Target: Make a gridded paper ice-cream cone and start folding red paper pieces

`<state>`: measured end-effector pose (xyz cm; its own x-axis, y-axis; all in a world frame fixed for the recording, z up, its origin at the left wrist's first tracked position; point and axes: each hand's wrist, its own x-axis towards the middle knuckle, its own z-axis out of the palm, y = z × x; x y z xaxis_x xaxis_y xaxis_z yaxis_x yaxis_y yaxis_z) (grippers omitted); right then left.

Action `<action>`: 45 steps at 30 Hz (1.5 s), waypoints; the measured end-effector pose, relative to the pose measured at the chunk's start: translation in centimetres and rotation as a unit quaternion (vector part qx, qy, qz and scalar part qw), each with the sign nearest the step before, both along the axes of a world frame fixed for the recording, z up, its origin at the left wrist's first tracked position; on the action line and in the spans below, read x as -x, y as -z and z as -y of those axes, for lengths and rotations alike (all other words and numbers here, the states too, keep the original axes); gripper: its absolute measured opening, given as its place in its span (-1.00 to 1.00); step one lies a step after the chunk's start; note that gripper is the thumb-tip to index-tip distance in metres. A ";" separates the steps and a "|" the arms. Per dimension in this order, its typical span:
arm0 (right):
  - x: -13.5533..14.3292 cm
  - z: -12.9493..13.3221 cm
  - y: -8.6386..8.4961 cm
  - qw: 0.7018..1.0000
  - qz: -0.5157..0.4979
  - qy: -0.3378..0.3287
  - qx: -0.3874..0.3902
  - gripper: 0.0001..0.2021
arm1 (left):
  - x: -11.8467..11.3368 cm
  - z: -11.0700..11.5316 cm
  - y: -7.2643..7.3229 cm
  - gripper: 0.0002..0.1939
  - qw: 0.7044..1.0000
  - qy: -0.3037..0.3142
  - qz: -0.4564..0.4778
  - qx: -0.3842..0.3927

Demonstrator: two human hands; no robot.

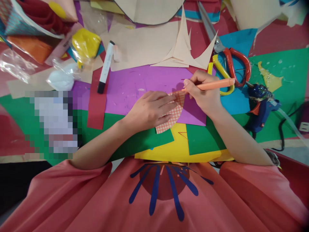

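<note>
My right hand (202, 93) grips an orange marker (214, 84), its tip at the upper edge of a curved paper piece (177, 114). That piece is cream with a grid of orange-red lines, denser near the marker tip. Lying flat across it, my left hand (151, 109) has its fingers stretched out and hides much of its left part. Beneath are a purple sheet (135, 79), a green sheet (145, 141) and a yellow sheet (183, 145).
Large scissors (218, 45) with red and yellow handles and a blue glue gun (262, 112) lie at the right. A white marker (106, 67) rests on a red strip (96, 111). Pointed cream scraps (182, 51) and bagged yellow clay-like material (85, 43) are farther back.
</note>
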<state>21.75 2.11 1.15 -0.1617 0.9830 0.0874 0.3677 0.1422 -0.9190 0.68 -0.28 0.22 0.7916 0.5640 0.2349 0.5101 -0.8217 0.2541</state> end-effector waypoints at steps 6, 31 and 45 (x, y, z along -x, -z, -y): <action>0.1 -0.1 0.1 1.000 0.022 -0.012 0.005 -0.67 | 0.1 0.1 0.4 -0.69 1.000 -0.001 0.013 -0.002; 0.1 -0.1 0.1 0.999 0.042 -0.018 0.028 -0.65 | -0.1 -0.1 0.2 -0.75 0.999 0.002 0.018 -0.048; 0.0 -0.2 0.0 0.999 -0.020 0.003 0.041 -0.66 | -0.2 0.0 0.2 -0.71 0.998 -0.060 0.018 0.000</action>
<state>21.78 2.32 1.13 -0.1538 0.9880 0.0124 0.3311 0.0633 -0.9415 0.91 -0.29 0.00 0.7094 0.6547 0.2611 0.5958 -0.7549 0.2740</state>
